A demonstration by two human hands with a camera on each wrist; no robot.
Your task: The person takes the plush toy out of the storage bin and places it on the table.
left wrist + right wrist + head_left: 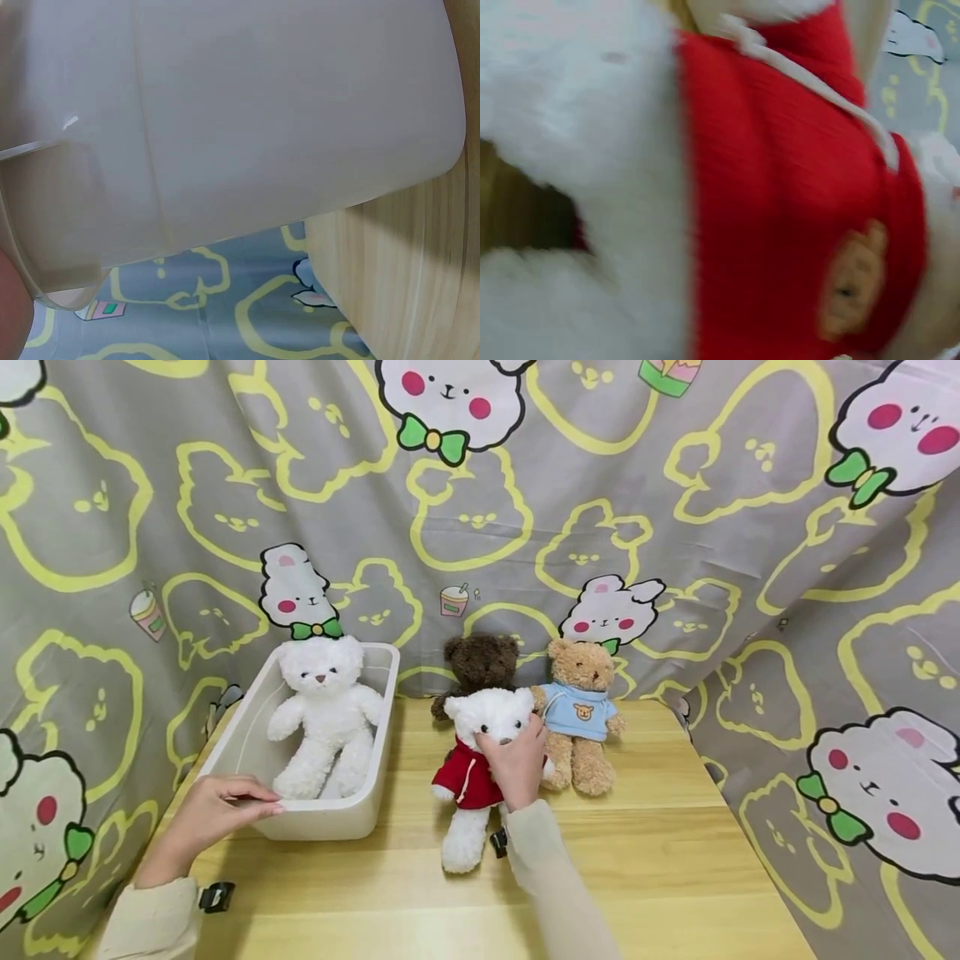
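Observation:
My right hand (519, 760) grips a white teddy bear (491, 714) around the neck and lower face. It wears a red hoodie (455, 774) with a white drawstring; in the right wrist view a tan animal patch (853, 281) shows on the hoodie. The bear's legs hang toward the table's front. At the near left corner of a white plastic bin (330, 820), my left hand (213, 814) pinches the rim between thumb and fingers. Inside that bin another white teddy bear (324, 714), without clothes, leans back against the far end.
Behind the held bear sits a dark brown teddy bear (482, 662), partly hidden by it. To its right is a tan teddy bear (581, 760) in a light blue top. All are on a wooden table (675, 860), with a grey patterned curtain (495, 543) around its back and sides.

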